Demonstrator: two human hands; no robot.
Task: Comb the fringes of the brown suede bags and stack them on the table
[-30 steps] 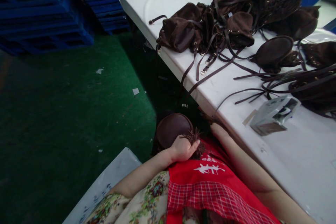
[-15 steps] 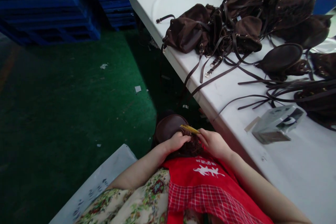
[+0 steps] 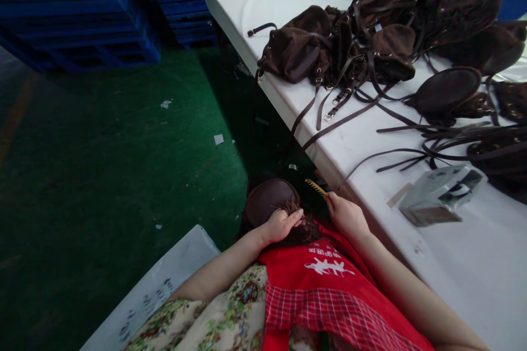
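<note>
On my lap rests a dark brown bag with a smooth oval base (image 3: 269,200). Thin brown fringe (image 3: 307,228) bunches at its near side. My left hand (image 3: 282,225) is closed around a tuft of this fringe, with strand ends sticking up past the fingers. To the right, my right hand (image 3: 346,216) grips the end of a yellow comb (image 3: 315,187). The comb's teeth point up and left, apart from the fringe. A red apron (image 3: 329,263) lies under the bag's near edge.
At right stands a white table (image 3: 358,189) piled with brown bags (image 3: 300,46) and trailing straps. A clear plastic-wrapped box (image 3: 440,194) sits near its edge. Blue pallets (image 3: 74,11) are stacked beyond the green floor (image 3: 123,137). A white board with writing (image 3: 164,285) lies left.
My right hand has moved the comb away from the fringe, up and to the right. My left hand stays closed on the tuft, whose strands now spread upward.
</note>
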